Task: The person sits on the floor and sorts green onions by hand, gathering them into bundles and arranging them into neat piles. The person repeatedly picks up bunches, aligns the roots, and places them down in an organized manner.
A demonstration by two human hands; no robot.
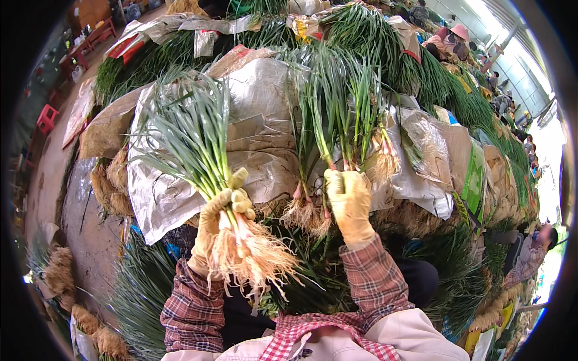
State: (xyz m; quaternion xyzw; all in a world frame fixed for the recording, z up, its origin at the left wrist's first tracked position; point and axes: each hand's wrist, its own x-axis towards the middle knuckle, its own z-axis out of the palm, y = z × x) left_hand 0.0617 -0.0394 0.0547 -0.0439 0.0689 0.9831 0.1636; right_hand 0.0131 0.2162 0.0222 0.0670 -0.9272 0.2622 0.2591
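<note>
My left hand (216, 212), in a pale yellowish glove, is closed around a bunch of green garlic or similar allium plants (205, 167). Their leaves fan up and away; the pale bulbs and shaggy roots (253, 255) hang below the fist. To the right, my gloved right hand (350, 201) is curled over the lower ends of several more stalks (323, 117), which lie on a sack-covered heap. What its fingers pinch is partly hidden behind the knuckles. Loose plants with roots (300, 210) lie just left of that hand, and another rooted clump (384, 153) lies beyond it.
White and tan woven sacks (262, 90) cover the heap before me. Large piles of green-leaved plants (370, 34) rise behind. More leaves (140, 289) lie at lower left beside wet floor (92, 198). A red stool (47, 118) stands far left; other people (451, 43) sit along the right.
</note>
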